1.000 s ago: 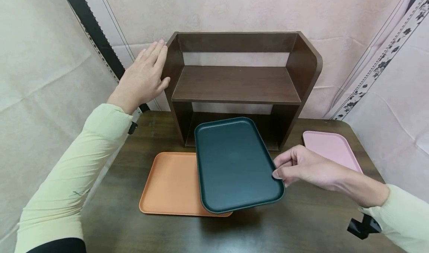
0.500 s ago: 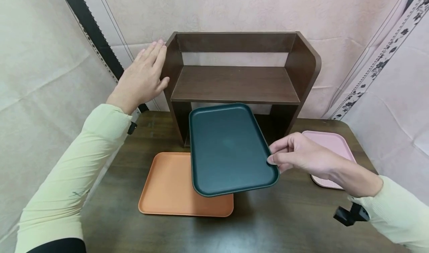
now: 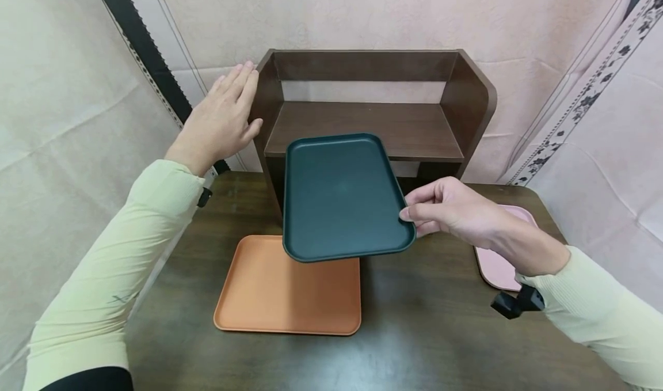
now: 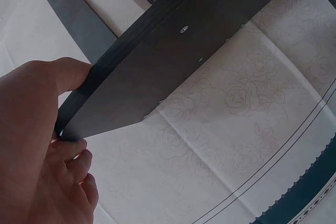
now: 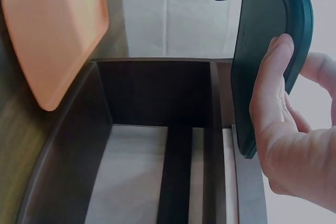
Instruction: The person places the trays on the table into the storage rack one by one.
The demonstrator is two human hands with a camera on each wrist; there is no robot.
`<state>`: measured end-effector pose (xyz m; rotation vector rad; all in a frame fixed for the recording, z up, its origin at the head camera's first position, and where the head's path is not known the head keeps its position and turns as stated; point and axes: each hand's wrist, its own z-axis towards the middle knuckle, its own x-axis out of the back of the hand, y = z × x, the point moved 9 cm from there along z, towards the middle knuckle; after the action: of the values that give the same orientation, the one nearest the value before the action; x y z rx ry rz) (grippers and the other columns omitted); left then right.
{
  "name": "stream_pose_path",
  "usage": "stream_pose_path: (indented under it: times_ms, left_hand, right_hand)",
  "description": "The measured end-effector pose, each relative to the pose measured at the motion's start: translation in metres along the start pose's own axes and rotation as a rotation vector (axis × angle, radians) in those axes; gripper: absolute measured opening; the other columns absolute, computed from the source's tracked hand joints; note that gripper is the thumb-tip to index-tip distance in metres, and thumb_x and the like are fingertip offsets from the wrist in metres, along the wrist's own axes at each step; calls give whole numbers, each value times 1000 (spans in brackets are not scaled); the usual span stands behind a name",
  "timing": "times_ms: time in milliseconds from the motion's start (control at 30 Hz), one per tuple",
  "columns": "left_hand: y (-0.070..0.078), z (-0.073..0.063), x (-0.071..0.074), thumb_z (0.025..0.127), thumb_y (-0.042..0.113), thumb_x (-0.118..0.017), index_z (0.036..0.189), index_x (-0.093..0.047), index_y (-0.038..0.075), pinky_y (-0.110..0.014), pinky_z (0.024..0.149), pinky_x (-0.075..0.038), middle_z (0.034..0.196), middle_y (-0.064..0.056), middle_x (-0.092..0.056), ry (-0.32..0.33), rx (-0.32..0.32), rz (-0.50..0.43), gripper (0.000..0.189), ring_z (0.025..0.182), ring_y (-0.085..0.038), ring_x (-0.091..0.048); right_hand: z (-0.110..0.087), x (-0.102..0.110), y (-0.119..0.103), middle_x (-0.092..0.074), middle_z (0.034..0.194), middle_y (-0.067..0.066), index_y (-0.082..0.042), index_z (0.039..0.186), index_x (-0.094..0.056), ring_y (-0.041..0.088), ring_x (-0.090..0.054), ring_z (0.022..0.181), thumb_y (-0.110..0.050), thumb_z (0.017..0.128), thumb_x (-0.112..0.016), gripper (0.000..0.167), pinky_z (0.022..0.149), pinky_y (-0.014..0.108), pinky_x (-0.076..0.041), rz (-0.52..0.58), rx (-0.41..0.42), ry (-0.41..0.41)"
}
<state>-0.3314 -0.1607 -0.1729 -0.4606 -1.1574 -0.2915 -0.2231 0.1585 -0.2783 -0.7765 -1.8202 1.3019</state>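
Observation:
My right hand (image 3: 456,212) pinches a dark green tray (image 3: 344,198) by its right edge, thumb on the upper face and fingers beneath. The tray hangs in the air before the brown wooden shelf (image 3: 368,129), covering part of its lower compartment and middle board's front edge. In the right wrist view the tray (image 5: 262,51) is seen nearly edge-on. My left hand (image 3: 220,117) rests at the shelf's left side panel, fingers straight. In the left wrist view, thumb and fingers of the left hand (image 4: 47,129) lie on either side of the panel's corner (image 4: 105,93).
An orange tray (image 3: 287,299) lies flat on the dark wooden table (image 3: 425,345), below the green one. At the right, a pink tray (image 3: 497,270) is partly hidden by my right forearm. Pale cloth walls (image 3: 362,11) stand behind and at both sides.
My right hand has raised the green tray and carried it forward and slightly left, from above the orange tray to the height of the shelf's middle board. The left hand stays put.

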Motion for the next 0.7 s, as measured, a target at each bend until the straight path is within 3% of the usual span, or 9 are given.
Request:
stream_pose_path:
  times_ms: [67, 167, 267, 300, 367, 500, 600, 700]
  left_hand:
    - [1, 0, 1, 109, 27, -50, 166, -9, -8, -55, 136, -15, 177, -24, -8, 10, -5, 2, 78, 166, -40, -12]
    - [1, 0, 0, 109, 27, -49, 166, -9, -8, -55, 136, -14, 177, -24, -8, 8, -3, 10, 78, 166, -40, -11]
    - [0, 0, 0, 110, 28, -49, 166, -7, -8, -55, 136, -13, 177, -24, -6, 3, 3, 10, 79, 166, -40, -10]
    - [0, 0, 0, 110, 28, -48, 166, -7, -8, -55, 136, -13, 177, -24, -5, 0, 6, 10, 79, 166, -40, -10]
    - [0, -1, 1, 109, 27, -49, 166, -7, -8, -55, 136, -13, 177, -24, -6, 3, 4, 8, 79, 166, -41, -10]
    - [1, -1, 1, 109, 27, -50, 166, -8, -8, -55, 136, -14, 177, -25, -7, 3, 2, 6, 79, 166, -41, -11]
    - [1, -1, 1, 110, 27, -49, 166, -7, -8, -55, 136, -13, 177, -24, -6, 0, 4, 9, 79, 166, -41, -10]
    - [1, -1, 0, 110, 28, -48, 166, -6, -8, -54, 136, -12, 177, -24, -5, -8, 3, 18, 79, 166, -41, -10]
  right_hand:
    - [6, 2, -4, -70, 95, 0, -4, 92, -73, 7, -73, 86, -6, 97, -67, 8, 85, 30, -66, 10, 7, 20]
    - [16, 5, -8, -65, 87, -3, -6, 93, -70, 6, -68, 83, -5, 98, -65, 7, 84, 29, -65, 45, 10, 50]
    - [29, 8, -11, -66, 89, -4, -1, 105, -69, 6, -63, 80, -5, 99, -63, 9, 85, 27, -65, 73, 16, 69]
    - [34, 8, -11, -67, 93, -3, 2, 112, -68, 5, -62, 80, -5, 99, -64, 16, 85, 27, -65, 77, 13, 73]
    - [43, 10, -11, -68, 117, 4, 9, 126, -63, 5, -65, 83, -6, 100, -63, 31, 88, 26, -64, 80, 4, 79]
    - [60, 13, -10, -52, 147, 17, 16, 142, -54, 3, -70, 90, -8, 103, -60, 46, 91, 24, -63, 80, -7, 85]
    - [73, 17, -11, -55, 145, 18, 16, 143, -54, 3, -70, 88, -9, 104, -59, 46, 91, 23, -64, 93, 4, 98]
    - [84, 20, -14, -65, 130, 12, 14, 141, -58, 5, -69, 85, -10, 104, -60, 44, 90, 23, -64, 102, 27, 120]
